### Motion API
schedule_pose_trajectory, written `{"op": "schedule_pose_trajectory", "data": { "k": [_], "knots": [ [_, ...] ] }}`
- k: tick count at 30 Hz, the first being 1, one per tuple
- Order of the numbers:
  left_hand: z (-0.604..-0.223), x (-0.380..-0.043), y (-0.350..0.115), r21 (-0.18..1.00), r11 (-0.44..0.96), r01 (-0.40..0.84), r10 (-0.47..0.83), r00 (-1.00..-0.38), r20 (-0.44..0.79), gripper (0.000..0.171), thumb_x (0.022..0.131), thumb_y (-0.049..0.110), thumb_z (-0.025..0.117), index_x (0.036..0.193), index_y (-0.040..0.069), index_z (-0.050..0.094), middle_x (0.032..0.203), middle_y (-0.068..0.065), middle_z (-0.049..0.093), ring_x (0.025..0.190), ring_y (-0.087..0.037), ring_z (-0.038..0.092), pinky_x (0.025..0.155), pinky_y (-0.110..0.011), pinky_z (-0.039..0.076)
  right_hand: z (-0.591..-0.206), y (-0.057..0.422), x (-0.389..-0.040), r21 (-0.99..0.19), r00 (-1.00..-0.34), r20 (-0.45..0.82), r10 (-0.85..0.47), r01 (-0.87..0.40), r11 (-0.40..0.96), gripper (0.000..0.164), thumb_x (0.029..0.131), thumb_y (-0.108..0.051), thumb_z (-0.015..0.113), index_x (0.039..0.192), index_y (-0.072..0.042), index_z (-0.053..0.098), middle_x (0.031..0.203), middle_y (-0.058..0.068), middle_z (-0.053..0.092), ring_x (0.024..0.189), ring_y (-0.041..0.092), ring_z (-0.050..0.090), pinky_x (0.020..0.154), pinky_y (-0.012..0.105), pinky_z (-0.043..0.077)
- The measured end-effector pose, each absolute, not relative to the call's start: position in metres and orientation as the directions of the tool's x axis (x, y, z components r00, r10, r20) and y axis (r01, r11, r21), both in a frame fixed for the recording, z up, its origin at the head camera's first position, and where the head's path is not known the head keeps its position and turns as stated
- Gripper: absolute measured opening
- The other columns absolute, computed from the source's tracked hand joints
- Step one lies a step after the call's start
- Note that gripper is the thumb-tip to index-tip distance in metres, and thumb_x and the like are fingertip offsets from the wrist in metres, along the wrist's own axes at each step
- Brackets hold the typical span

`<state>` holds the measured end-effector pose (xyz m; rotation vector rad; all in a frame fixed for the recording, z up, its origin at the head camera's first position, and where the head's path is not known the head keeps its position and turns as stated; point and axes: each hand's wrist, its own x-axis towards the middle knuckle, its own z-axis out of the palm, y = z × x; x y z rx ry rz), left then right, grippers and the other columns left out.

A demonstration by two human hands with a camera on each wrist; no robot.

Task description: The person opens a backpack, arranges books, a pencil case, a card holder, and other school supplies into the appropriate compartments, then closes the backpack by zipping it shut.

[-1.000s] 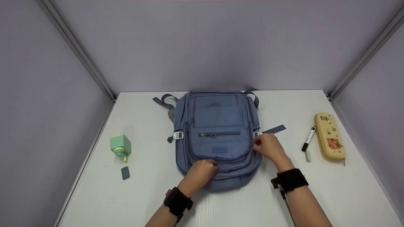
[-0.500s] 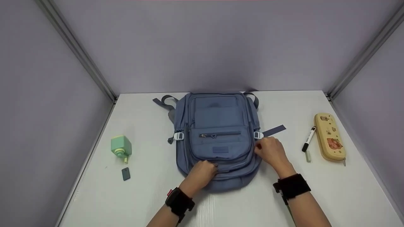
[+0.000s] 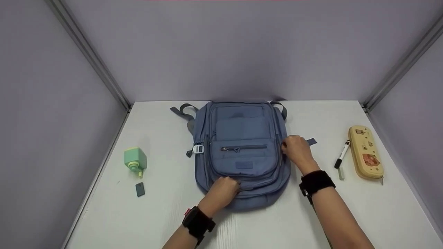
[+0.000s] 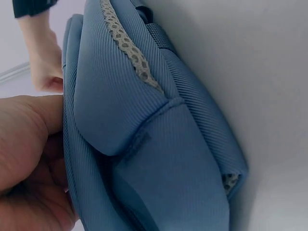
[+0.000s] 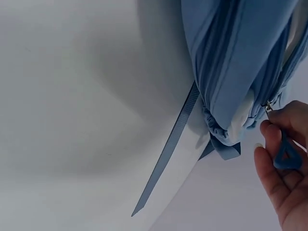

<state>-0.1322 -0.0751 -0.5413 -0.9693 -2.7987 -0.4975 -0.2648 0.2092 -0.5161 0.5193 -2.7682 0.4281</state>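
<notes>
A blue backpack (image 3: 242,128) lies front side up on the white table, its top toward the back wall. My left hand (image 3: 223,190) grips the fabric edge at the lower front of the bag; in the left wrist view its fingers (image 4: 48,159) are curled against that edge, partly hidden. At the bag's right side is my right hand (image 3: 298,152). In the right wrist view it pinches a zipper pull (image 5: 287,156) with a blue triangular end, just below the metal slider. The right buckle is hidden behind this hand in the head view; the left white buckle (image 3: 198,149) shows.
On the left stand a green box-shaped object (image 3: 135,159) and a small dark rectangular piece (image 3: 139,189). A marker (image 3: 342,154), a small pale green piece (image 3: 341,174) and a yellow pencil case (image 3: 367,152) lie at right. A strap end (image 5: 166,154) sticks out beside the bag.
My right hand has moved up along the bag's right edge, now covering the white buckle and most of the strap end. The left hand keeps its place on the bag.
</notes>
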Motion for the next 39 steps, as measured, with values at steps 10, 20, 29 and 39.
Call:
{"op": "schedule_pose_trajectory", "data": {
  "k": [10, 20, 29, 39],
  "knots": [
    [-0.532, -0.136, -0.083, 0.324, 0.692, 0.645, 0.619, -0.761, 0.194, 0.035, 0.087, 0.006, 0.070, 0.058, 0.016, 0.053, 0.057, 0.010, 0.050, 0.055, -0.007, 0.056, 0.053, -0.030, 0.047, -0.518, 0.202, -0.295, -0.217, -0.911, 0.320, -0.262, -0.339, 0.915, 0.026, 0.080, 0.001, 0.068, 0.057, -0.002, 0.056, 0.068, 0.022, 0.063, 0.060, 0.042, 0.061, 0.054, 0.052, 0.048],
    [-0.525, -0.135, -0.088, 0.291, 0.708, 0.643, 0.601, -0.765, 0.230, 0.031, 0.091, 0.017, 0.072, 0.062, 0.015, 0.060, 0.059, 0.008, 0.054, 0.054, -0.008, 0.055, 0.051, -0.030, 0.048, -0.522, 0.202, -0.298, -0.293, -0.937, 0.291, -0.194, -0.280, 0.914, 0.015, 0.088, -0.001, 0.066, 0.074, 0.003, 0.070, 0.077, 0.024, 0.067, 0.068, 0.040, 0.065, 0.059, 0.051, 0.051],
    [-0.523, -0.136, -0.098, 0.210, 0.744, 0.635, 0.577, -0.768, 0.279, 0.010, 0.087, 0.017, 0.075, 0.077, 0.018, 0.076, 0.075, 0.006, 0.068, 0.068, -0.014, 0.067, 0.059, -0.034, 0.054, -0.512, 0.189, -0.267, -0.330, -0.884, 0.380, -0.271, -0.403, 0.854, 0.013, 0.082, 0.001, 0.072, 0.095, 0.003, 0.074, 0.098, 0.018, 0.066, 0.093, 0.036, 0.064, 0.076, 0.048, 0.052],
    [-0.507, -0.140, -0.095, 0.192, 0.781, 0.594, 0.506, -0.783, 0.361, 0.009, 0.093, 0.018, 0.069, 0.087, 0.013, 0.073, 0.080, 0.003, 0.067, 0.067, -0.016, 0.066, 0.056, -0.034, 0.052, -0.505, 0.165, -0.193, -0.512, -0.728, 0.267, -0.631, -0.662, 0.547, 0.039, 0.088, -0.040, 0.073, 0.112, -0.009, 0.073, 0.119, 0.008, 0.064, 0.114, 0.029, 0.059, 0.094, 0.046, 0.047]
  ]
}}
